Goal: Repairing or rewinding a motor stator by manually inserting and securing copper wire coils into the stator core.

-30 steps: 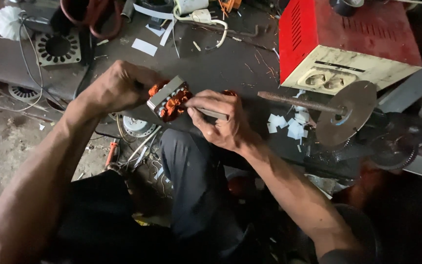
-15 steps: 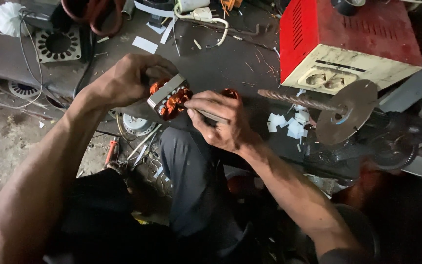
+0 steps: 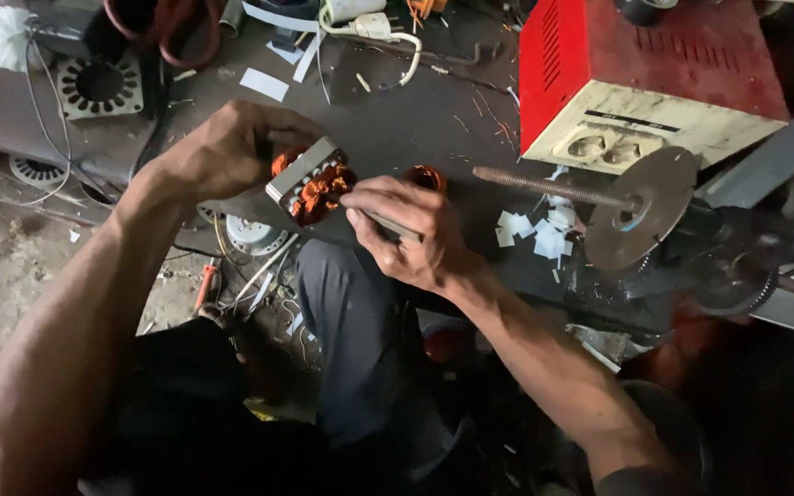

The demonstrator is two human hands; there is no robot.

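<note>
My left hand [image 3: 232, 147] grips a grey metal motor stator [image 3: 310, 179] with orange copper windings, holding it above the dark workbench [image 3: 397, 119]. My right hand [image 3: 406, 225] pinches a thin flat metal tool [image 3: 383, 223] whose tip presses into the copper coils at the stator's right side. Another copper coil [image 3: 426, 174] shows just behind my right hand's knuckles.
A red and cream box with sockets [image 3: 636, 83] stands at the back right. A threaded rod with a metal disc [image 3: 640, 207] lies to the right, beside white paper scraps [image 3: 535, 230]. Stator plates [image 3: 98, 87], cables and a screwdriver [image 3: 204, 285] lie left.
My right hand has shifted slightly toward the stator with the tool; the left hand turned the stator a little. Otherwise the scene is the same.
</note>
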